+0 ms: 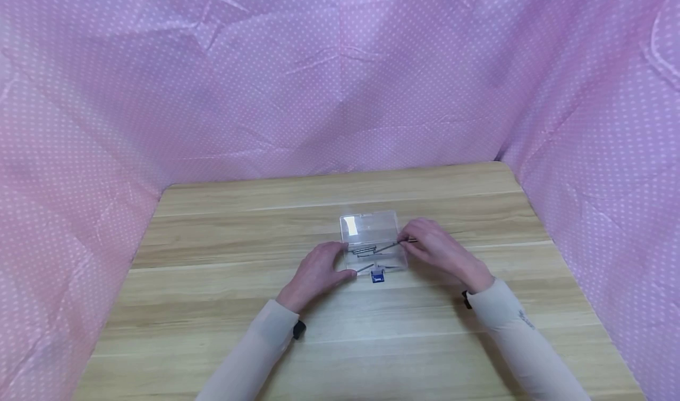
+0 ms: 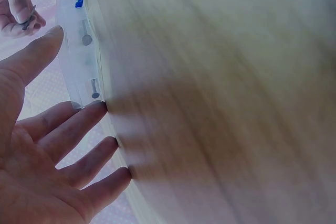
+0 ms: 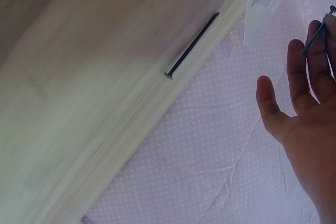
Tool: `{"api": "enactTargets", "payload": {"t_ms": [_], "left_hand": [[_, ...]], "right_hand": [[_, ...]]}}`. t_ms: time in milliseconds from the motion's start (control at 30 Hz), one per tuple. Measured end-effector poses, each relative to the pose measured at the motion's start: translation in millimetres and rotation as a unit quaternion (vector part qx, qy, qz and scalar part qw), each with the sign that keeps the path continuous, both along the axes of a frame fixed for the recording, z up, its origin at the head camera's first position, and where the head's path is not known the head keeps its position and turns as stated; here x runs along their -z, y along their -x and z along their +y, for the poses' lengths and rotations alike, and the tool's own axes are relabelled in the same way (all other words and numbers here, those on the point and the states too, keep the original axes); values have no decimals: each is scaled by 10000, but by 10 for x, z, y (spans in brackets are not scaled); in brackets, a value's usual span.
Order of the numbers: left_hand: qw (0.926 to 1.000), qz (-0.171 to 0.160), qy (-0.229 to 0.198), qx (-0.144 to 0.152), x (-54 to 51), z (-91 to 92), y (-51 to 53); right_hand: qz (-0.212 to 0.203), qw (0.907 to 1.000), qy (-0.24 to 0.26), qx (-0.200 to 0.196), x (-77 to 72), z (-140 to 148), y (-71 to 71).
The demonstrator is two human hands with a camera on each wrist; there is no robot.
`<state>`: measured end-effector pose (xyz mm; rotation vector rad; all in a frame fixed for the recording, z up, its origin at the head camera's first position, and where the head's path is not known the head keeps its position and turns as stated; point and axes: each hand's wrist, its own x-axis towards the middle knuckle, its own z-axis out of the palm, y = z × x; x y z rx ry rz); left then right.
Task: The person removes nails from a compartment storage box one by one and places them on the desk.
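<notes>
A clear plastic box (image 1: pixel 402 261) stands with its lid (image 1: pixel 372 227) tipped back and a blue latch (image 1: pixel 378 276) at its front. Several metal nails (image 1: pixel 364 250) lie in it. My left hand (image 1: pixel 317 272) is at the box's left side, its thumb by the front left corner; in the left wrist view the fingers of this hand (image 2: pixel 58 145) are spread and nearly straight, touching the box (image 2: pixel 79 61) and the table. Over the box's right side, my right hand (image 1: pixel 435 248) pinches a nail (image 3: pixel 314 38) between thumb and fingers.
Another nail (image 3: pixel 191 45) lies loose on the wooden table (image 3: pixel 79 77), to the right of the box. Pink dotted cloth (image 1: pixel 340 94) hangs behind the table and along both sides.
</notes>
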<state>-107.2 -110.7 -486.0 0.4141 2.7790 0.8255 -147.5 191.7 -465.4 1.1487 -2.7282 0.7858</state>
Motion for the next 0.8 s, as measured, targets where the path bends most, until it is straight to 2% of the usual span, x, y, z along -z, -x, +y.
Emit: {"api": "enactTargets", "payload": {"t_ms": [800], "left_hand": [[9999,100,4,39,30,-9,8]], "right_hand": [[375,9992,70,152,34,222,-6]]}}
